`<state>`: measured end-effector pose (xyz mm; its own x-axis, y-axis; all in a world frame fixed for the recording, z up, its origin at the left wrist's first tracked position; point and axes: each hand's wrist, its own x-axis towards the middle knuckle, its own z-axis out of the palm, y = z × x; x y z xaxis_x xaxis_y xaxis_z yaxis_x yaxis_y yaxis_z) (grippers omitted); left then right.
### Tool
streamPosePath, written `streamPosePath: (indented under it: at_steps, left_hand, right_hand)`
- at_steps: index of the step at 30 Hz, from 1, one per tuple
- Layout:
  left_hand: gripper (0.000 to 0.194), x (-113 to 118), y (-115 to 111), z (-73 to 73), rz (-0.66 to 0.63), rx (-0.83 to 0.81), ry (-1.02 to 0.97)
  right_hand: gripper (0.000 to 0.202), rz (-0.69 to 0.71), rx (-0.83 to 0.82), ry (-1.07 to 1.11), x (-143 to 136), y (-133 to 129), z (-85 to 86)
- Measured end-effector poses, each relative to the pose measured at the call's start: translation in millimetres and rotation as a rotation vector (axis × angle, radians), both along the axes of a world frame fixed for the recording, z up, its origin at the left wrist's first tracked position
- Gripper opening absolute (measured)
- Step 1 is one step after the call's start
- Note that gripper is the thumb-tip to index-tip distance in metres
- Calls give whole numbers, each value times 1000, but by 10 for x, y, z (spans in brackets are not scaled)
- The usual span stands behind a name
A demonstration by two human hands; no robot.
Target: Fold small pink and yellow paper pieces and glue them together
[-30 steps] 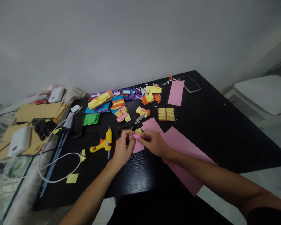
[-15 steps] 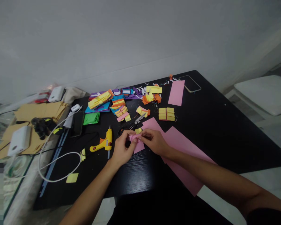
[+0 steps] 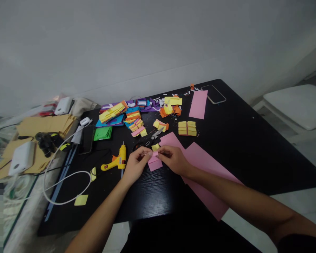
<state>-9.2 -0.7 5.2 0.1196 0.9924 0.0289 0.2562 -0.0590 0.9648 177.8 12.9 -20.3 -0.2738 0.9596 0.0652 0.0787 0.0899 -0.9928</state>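
Black wood-grain table (image 3: 252,147) by plain grey wall (image 3: 158,45); white-seated chair (image 3: 295,105) off R. Small pink rectangular paper piece (image 3: 155,166) over table's front half, fold line across, far end prob. doubled over (blurry). L hand (image 3: 136,163) & R hand (image 3: 176,161) each pinch a far corner, thumb-to-finger.

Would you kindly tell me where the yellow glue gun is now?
In the head view, the yellow glue gun lies on the black table, just left of the left hand and below the green papers.
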Motion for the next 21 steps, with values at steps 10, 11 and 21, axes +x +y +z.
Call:
streamPosePath:
  at_steps: [10, 11, 21]
  left_hand:
    - [30, -1, -13, -18, 13, -15, -12]
    - [30, 1, -16, -16, 15, -15, -13]
    - [29, 21, -32, -8, 37, 6, -33]
  right_hand:
    - [14, 35, -13, 24, 17, 10, 37]
    - [15, 40, -20, 35, 17, 13, 39]
    - [18, 81, -110, 125, 33, 5, 91]
